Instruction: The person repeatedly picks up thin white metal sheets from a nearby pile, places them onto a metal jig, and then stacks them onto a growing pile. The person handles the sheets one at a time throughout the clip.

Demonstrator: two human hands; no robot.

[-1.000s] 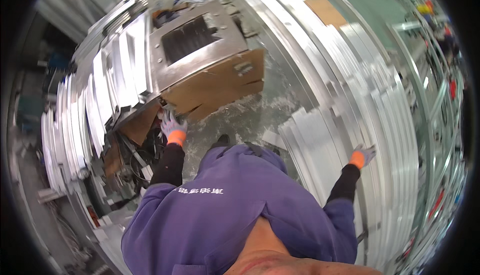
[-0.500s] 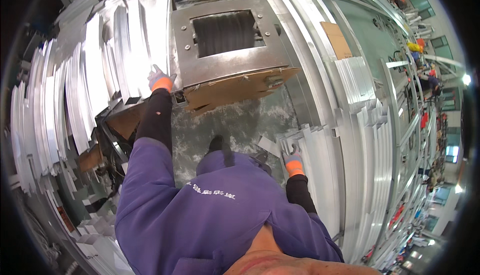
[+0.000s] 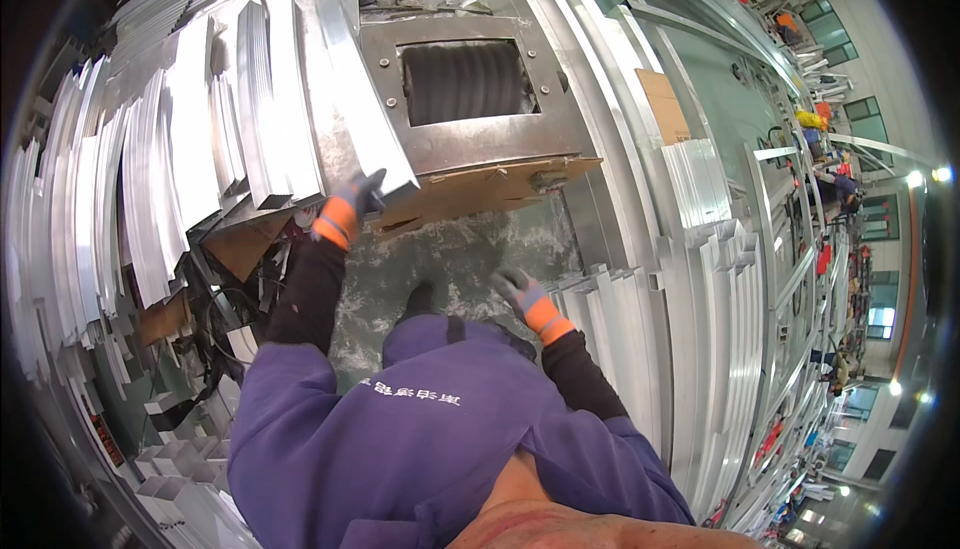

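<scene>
My left hand, in a grey glove with an orange cuff, is at the near end of a long silver metal profile. Its fingers look apart and reach the profile's left edge; the hand is slightly blurred. The profile lies slanted, its near end beside the front corner of a metal machine housing with a dark ribbed roller in its opening. My right hand, gloved alike, hovers over the floor with fingers apart, holding nothing, left of a stack of pale profiles.
More long profiles lie side by side on the left. Torn cardboard hangs along the housing's front edge. Long metal rails run along the right, with a brown cardboard piece on them. Cut profile ends sit at lower left.
The profile's near end has swung right, toward the housing. My left hand has come nearer and slightly right. My right hand has left the right-hand stack and moved left.
</scene>
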